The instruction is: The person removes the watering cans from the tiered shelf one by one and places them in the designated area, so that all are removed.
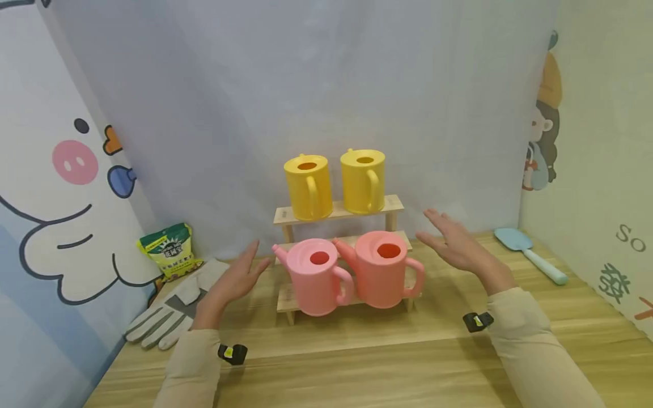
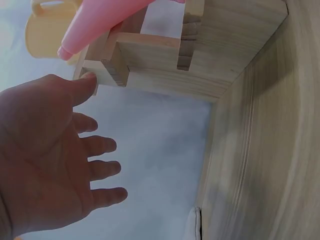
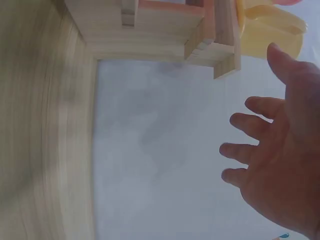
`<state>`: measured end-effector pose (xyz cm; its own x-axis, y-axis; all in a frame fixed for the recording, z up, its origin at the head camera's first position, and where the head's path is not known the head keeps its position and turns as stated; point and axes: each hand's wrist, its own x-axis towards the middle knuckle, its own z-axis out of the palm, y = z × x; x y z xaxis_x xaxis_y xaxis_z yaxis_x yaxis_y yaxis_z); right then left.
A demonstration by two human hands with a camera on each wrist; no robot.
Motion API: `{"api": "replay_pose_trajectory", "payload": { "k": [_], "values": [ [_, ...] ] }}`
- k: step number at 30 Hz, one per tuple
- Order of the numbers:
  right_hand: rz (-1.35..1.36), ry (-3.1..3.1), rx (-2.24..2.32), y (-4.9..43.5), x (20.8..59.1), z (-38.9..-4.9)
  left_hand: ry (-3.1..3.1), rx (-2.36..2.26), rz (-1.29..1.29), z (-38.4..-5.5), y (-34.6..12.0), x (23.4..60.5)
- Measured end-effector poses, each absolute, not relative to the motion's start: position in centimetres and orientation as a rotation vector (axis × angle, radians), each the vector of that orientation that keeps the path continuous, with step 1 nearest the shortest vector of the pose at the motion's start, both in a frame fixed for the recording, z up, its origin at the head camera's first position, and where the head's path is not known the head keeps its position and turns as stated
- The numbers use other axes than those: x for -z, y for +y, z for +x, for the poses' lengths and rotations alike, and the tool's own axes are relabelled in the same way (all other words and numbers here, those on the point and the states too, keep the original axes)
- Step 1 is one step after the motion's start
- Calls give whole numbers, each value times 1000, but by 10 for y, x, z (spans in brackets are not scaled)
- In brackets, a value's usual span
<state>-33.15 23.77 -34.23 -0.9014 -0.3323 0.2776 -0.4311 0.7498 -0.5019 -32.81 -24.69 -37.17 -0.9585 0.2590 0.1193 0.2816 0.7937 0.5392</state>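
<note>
A stepped wooden stand (image 1: 291, 300) in the head view bears several watering cans. On its top step are a left yellow watering can (image 1: 309, 190) and a right yellow watering can (image 1: 363, 184). Lower down sit a pink watering can (image 1: 313, 283) and a coral-red watering can (image 1: 380, 277), spouts pointing left. My left hand (image 1: 237, 283) is held left of the stand, fingers straight, holding nothing; its palm (image 2: 47, 155) faces the left wrist camera. Right of the stand my right hand (image 1: 454, 243) hovers with fingers extended and spread, gripping nothing.
Grey-and-white work gloves (image 1: 170, 317) lie on the left of the wooden table (image 1: 357, 368), beside a green-and-yellow packet (image 1: 173, 252). A light-blue hand trowel (image 1: 530, 255) lies at the right. A pale curtain (image 1: 316, 73) hangs behind, and printed panels stand at both sides.
</note>
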Motion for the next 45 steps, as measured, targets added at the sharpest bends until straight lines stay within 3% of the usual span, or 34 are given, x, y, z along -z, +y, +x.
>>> {"api": "replay_pose_trajectory", "payload": {
  "k": [9,20,32,45],
  "values": [
    [682,-2698,-1072,242,341,-306,-2881,1124,-465,-326,-244,380],
    [976,-2455,-1419,238,346,-295,-2696,1485,-503,-328,-238,378],
    [987,-2536,-1457,228,347,-290,-2449,2098,-603,-333,-231,391],
    [1072,-2562,-1432,225,341,-293,-2513,2031,-575,-342,-230,399]
  ]
}}
